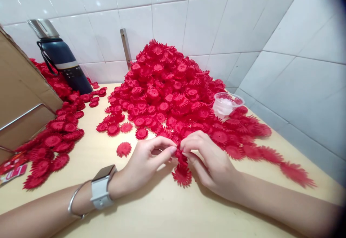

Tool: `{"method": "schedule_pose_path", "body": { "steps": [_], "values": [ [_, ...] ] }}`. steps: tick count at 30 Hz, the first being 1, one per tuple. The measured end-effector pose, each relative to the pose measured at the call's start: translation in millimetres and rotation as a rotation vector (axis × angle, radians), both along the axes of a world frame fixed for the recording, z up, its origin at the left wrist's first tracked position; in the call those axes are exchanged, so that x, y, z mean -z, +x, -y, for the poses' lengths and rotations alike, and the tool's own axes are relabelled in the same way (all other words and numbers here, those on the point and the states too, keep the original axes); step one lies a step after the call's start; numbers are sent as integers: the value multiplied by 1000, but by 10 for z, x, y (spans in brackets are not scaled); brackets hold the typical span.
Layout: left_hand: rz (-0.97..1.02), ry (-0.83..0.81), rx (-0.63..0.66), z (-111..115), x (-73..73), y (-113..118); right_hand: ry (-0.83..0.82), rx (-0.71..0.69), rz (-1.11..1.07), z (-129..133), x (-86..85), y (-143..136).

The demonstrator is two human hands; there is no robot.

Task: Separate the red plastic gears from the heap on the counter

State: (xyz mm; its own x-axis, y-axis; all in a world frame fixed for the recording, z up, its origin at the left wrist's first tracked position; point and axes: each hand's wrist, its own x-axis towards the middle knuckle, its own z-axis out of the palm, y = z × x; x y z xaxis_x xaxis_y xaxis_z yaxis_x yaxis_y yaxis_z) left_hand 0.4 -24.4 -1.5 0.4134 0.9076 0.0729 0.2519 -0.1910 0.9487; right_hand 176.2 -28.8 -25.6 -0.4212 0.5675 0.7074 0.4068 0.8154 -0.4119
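My left hand [147, 162], with a watch and a bangle on its wrist, pinches thumb and forefinger together at the near foot of the heap. Opposite it, my right hand [209, 158] is closed in a pinch too, its fingertips almost meeting the left ones. Between them is a red fringed fabric flower piece, partly hidden by the fingers. Just below the fingertips, another red flower piece [182, 175] lies on the table. Behind both hands rises a large heap of red flower pieces [162, 86], round with jagged edges.
A clear plastic cup [227, 105] sits on the heap's right side. At left stand a dark blue bottle [67, 61] and a cardboard box [24, 90], with more red pieces [54, 140] along them. A tiled wall [173, 18] bounds the back and right of the table [151, 209].
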Motion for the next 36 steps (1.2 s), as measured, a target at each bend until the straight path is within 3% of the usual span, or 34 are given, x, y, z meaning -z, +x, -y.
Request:
{"method": "schedule_pose_path", "body": {
  "steps": [9, 18, 27, 36],
  "values": [
    [16, -166, 64, -20, 103, -26, 52, -10, -16, 6, 45, -1],
    [170, -463, 94, -54, -7, 7, 131, -1, 31, 27, -12, -4],
    [148, -388, 73, -35, -2, 4, 66, -26, -34, 18, 21, -22],
    [63, -267, 5, -72, 10, -19, -59, 159, -181, 18, 81, -13]
  ]
}}
